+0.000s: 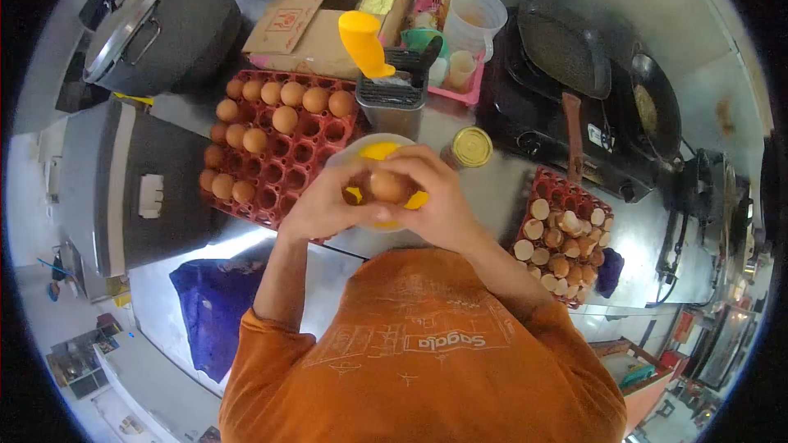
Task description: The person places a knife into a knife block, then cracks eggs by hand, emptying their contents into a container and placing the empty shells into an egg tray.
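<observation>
A brown egg point(389, 186) is held between my left hand point(328, 197) and my right hand point(435, 197), with the fingers of both curled around it. Whether its shell is cracked I cannot tell. Directly beneath is a pale bowl point(345, 156) with yellow egg inside, partly hidden by my hands. To the left, a red egg tray point(275, 172) holds several whole brown eggs point(291, 93) and many bare pockets. Another red tray point(550, 189) on the right carries a heap of broken eggshells point(566, 246).
Beyond the bowl stand a dark container point(392, 107) with a yellow-handled tool point(361, 41) and a small can point(471, 148). A cardboard box point(308, 25), pink basket point(460, 94), and clear jug point(474, 20) lie farther back. Right is a stove point(525, 127) with pans; left, a large pot point(172, 29).
</observation>
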A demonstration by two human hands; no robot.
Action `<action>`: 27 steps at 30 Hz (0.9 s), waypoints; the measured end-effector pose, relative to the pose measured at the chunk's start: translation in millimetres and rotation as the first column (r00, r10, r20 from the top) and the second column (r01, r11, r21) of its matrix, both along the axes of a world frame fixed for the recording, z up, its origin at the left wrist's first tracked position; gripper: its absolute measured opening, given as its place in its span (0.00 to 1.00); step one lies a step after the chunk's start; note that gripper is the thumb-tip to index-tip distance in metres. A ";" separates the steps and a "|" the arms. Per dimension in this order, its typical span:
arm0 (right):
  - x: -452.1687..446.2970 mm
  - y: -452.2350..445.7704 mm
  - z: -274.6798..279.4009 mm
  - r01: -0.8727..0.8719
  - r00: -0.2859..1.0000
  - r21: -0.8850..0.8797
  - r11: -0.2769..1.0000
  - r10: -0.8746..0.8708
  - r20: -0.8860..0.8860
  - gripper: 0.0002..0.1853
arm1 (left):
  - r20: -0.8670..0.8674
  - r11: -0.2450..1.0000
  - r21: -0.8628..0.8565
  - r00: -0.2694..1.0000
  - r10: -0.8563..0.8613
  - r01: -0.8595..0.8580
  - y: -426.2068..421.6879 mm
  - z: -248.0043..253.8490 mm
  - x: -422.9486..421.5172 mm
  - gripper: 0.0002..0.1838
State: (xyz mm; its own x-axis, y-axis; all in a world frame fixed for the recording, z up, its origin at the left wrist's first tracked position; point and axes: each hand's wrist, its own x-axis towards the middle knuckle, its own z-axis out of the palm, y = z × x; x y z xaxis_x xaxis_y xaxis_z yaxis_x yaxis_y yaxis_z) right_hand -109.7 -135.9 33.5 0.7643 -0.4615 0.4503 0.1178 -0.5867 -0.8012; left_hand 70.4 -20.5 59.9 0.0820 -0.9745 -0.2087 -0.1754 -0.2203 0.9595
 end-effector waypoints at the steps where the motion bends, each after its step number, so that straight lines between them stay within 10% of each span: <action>1: -2.6 -2.3 -4.7 -0.003 1.000 0.141 0.990 0.001 0.012 0.29 | -0.021 0.998 0.046 0.999 -0.032 0.032 0.7 0.1 -2.4 0.30; 3: -10.2 -6.3 -6.9 -0.008 1.000 0.281 0.960 0.005 0.011 0.28 | -0.140 0.994 0.096 0.990 -0.031 0.045 4.0 -2.1 -7.4 0.32; 5: -21.7 -16.8 -5.6 0.010 0.999 0.914 0.406 0.033 -0.026 0.23 | -0.143 0.991 -0.044 0.983 0.117 -0.125 6.8 -20.0 -13.2 0.33; 9: -31.2 -23.7 -11.0 0.051 0.996 0.919 0.390 0.049 -0.076 0.18 | 0.237 0.953 -0.236 0.940 0.247 -0.191 -3.3 -28.5 -29.9 0.29; 10: -29.6 -22.7 -14.2 0.112 0.990 0.476 0.872 -0.058 -0.127 0.17 | 0.334 0.923 -0.323 0.888 0.317 -0.208 -5.6 -35.0 -33.4 0.26; 11: -28.2 -21.8 -16.2 0.151 0.981 -0.175 0.973 -0.170 -0.097 0.17 | 0.419 0.887 -0.409 0.820 0.391 -0.213 -7.1 -41.6 -35.4 0.22; 17: -39.2 -1.3 -23.6 -0.004 0.926 -0.310 0.951 -0.114 -0.360 0.19 | 0.549 0.845 -0.501 0.686 0.477 -0.187 -10.8 -55.9 -40.2 0.18; 27: -44.6 -3.7 -29.3 0.048 0.968 -0.373 0.927 -0.135 -0.212 0.20 | 0.551 0.845 -0.496 0.680 0.485 -0.201 -10.4 -56.2 -39.4 0.18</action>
